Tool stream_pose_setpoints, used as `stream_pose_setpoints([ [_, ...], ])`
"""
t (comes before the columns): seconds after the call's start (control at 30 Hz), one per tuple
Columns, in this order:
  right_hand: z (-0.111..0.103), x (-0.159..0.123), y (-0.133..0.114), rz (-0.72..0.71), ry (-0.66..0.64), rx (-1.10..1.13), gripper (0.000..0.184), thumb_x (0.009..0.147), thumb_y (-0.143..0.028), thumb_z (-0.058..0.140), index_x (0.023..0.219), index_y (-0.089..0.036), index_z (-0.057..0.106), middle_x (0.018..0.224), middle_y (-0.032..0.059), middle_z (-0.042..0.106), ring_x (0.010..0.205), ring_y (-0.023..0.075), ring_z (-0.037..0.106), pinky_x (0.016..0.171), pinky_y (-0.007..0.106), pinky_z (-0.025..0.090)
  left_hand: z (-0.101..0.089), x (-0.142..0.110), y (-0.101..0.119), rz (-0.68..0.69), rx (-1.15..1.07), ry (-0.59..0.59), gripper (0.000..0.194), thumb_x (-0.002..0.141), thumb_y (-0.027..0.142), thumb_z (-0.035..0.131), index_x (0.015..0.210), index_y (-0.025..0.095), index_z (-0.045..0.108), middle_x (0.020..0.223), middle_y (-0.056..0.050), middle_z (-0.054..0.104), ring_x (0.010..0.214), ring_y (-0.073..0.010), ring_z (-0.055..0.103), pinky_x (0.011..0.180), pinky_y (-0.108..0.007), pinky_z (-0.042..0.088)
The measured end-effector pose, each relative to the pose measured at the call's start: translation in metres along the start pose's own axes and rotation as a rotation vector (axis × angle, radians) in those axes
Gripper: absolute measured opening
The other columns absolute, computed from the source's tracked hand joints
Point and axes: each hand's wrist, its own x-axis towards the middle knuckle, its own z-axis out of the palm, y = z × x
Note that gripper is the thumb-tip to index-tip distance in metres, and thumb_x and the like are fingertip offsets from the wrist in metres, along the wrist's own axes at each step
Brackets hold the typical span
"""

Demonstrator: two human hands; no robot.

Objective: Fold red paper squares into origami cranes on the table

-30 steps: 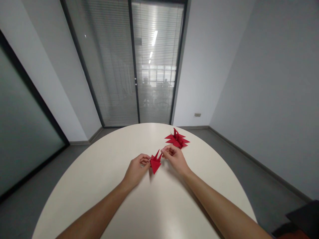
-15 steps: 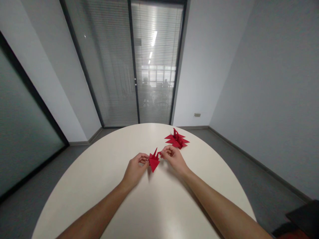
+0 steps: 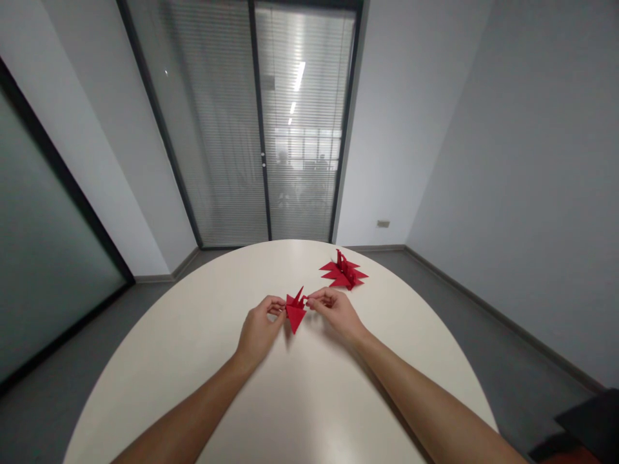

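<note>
A red origami crane (image 3: 295, 313) is held between my two hands, just above the middle of the table. My left hand (image 3: 262, 324) pinches it at its left side, with the fingertips partly behind the paper. From the right, my right hand (image 3: 337, 311) is closed with thumb and forefinger on the crane's small folded tip. One narrow point of the crane sticks up and a wide wing hangs toward me. Beyond my right hand, several red paper cranes (image 3: 344, 270) sit close together in a row.
The round cream table (image 3: 203, 322) fills the lower view. Behind it stands a glass door with blinds (image 3: 304, 161), and a white wall (image 3: 507, 193) rises on the right. A dark object (image 3: 590, 422) is at the lower right edge.
Both hands and the crane have shifted slightly to the left. My right hand has also come down a little, still at the crane's tip. The row of cranes stays put.
</note>
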Motion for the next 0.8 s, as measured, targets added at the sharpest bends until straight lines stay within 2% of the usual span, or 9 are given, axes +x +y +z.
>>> stream_pose_setpoints([
  [0.23,-0.0019,-0.0003,-0.0057,-0.077,0.056,-0.136,0.028,0.084,-0.047,0.070,0.088,-0.019,0.073,0.087,0.0070,0.075,0.080,0.0213,0.066,0.075,0.035,0.049,-0.0002,-0.0007,-0.0021,0.006,0.036,-0.024,0.011,0.081,0.023,0.062,0.091,0.021,0.067,0.089,-0.003,0.073,0.082,-0.0190,0.067,0.077,-0.030,0.051],
  [0.4,-0.0039,0.0005,-0.0059,-0.090,0.015,-0.160,0.025,0.084,-0.039,0.070,0.099,-0.019,0.074,0.097,0.0083,0.076,0.089,0.0229,0.069,0.081,0.036,0.051,-0.0001,-0.0006,-0.0047,0.006,0.036,-0.043,0.012,0.082,0.023,0.061,0.092,0.021,0.067,0.090,-0.002,0.073,0.083,-0.0187,0.067,0.076,-0.029,0.051],
  [0.67,-0.0023,0.0003,-0.0057,-0.208,0.088,-0.308,0.011,0.084,-0.029,0.067,0.087,-0.020,0.072,0.087,0.0048,0.074,0.081,0.0191,0.067,0.075,0.032,0.051,0.0017,-0.0024,0.0015,0.012,0.016,-0.102,0.013,0.081,0.023,0.060,0.092,0.020,0.067,0.089,-0.002,0.073,0.082,-0.0179,0.067,0.077,-0.029,0.051],
  [0.8,-0.0010,-0.0009,-0.0057,-0.172,0.067,-0.317,0.010,0.083,-0.027,0.065,0.085,-0.019,0.071,0.082,0.0039,0.073,0.076,0.0184,0.066,0.074,0.032,0.051,0.0012,-0.0025,0.0011,0.008,0.003,-0.103,0.013,0.081,0.022,0.060,0.092,0.020,0.067,0.089,-0.002,0.073,0.082,-0.0177,0.067,0.077,-0.029,0.051],
])
